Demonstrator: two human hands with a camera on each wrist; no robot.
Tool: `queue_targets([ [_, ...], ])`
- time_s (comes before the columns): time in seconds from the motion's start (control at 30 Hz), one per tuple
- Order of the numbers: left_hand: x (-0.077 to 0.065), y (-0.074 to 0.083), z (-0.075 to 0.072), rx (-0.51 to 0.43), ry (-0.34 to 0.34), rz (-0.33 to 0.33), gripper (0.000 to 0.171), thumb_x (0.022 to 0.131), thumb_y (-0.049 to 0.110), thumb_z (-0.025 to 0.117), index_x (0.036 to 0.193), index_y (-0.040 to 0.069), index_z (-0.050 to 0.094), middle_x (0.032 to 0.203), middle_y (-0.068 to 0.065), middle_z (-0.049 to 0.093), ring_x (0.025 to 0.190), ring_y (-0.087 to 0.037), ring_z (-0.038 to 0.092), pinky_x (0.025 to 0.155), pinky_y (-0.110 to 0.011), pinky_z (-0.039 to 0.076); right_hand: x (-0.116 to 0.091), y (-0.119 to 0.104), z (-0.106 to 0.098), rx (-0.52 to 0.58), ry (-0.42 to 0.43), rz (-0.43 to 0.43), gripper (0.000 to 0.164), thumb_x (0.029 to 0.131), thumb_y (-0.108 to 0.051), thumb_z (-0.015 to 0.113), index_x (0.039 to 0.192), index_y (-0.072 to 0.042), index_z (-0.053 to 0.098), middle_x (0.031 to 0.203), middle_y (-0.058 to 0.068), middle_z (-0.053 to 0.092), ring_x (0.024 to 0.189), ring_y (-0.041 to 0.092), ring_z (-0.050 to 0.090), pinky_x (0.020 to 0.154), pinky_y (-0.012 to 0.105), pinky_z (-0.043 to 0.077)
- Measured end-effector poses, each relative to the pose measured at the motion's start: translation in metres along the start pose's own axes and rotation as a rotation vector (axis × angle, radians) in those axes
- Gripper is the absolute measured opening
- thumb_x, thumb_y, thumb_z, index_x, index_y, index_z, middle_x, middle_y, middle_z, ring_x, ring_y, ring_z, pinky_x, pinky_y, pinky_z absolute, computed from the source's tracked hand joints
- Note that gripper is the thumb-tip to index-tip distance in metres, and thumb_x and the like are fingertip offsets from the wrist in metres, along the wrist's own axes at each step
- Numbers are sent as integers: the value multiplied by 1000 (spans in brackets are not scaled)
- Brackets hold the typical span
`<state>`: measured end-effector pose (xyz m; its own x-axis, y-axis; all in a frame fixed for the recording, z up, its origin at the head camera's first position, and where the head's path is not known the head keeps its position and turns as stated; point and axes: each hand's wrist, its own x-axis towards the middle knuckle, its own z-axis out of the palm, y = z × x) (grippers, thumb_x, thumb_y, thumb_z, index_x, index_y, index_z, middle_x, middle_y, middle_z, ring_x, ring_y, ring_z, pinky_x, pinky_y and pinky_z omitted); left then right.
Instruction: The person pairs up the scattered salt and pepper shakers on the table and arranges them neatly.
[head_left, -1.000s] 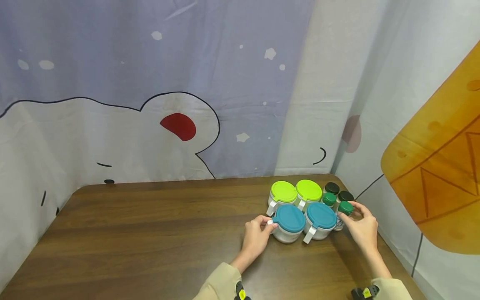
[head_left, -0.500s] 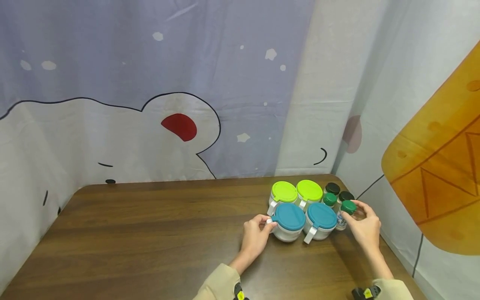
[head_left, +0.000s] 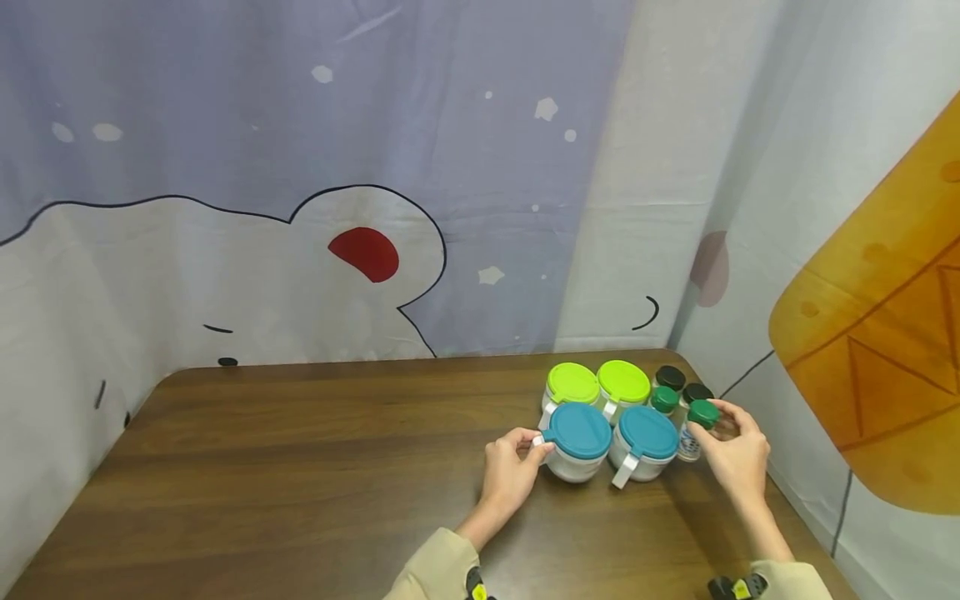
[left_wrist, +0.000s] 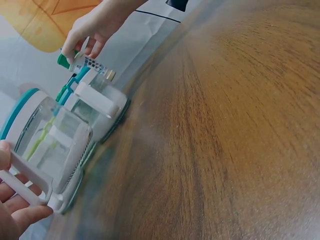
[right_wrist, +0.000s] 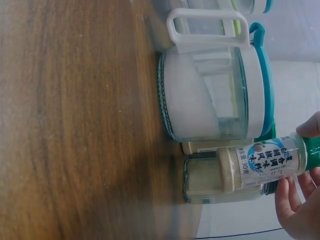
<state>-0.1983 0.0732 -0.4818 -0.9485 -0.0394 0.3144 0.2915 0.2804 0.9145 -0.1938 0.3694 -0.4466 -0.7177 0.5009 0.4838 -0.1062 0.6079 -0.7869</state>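
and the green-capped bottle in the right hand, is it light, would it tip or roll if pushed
The green-capped bottle is probably light: it is slim, and the right hand holds it by the capped end. Stood upright, it could tip fairly easily, being tall and narrow. On its side, its round body would likely roll.

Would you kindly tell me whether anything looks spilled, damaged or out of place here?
Nothing looks spilled or damaged. The one mild oddity is in the blue-lidded jar nearer the right hand: its white contents slope rather than lying level. The green-capped bottle is off the table because that hand holds it.
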Motion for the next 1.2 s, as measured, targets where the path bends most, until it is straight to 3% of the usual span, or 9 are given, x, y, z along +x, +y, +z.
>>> queue_targets([
  [0.7, 0, 5, -14, -24, -9, -3, 15, 79, 19, 78, 87, 6, 74, 84, -7, 75, 79, -15, 72, 62, -17, 53, 5, -16, -10, -7, 67, -9, 39, 72, -4, 77, 110, 0, 67, 83, -31, 51, 72, -18, 51, 62, -1, 43],
  [1.2, 2, 8, -25, -31, -2, -19, 16, 80, 19, 78, 88, 6, 73, 84, -8, 75, 78, -14, 72, 62, -16, 54, 9, -26, -5, 0, 90, -25, 38, 72, -4, 77, 108, 1, 68, 87, -29, 52, 75, -16, 52, 64, -1, 44],
])
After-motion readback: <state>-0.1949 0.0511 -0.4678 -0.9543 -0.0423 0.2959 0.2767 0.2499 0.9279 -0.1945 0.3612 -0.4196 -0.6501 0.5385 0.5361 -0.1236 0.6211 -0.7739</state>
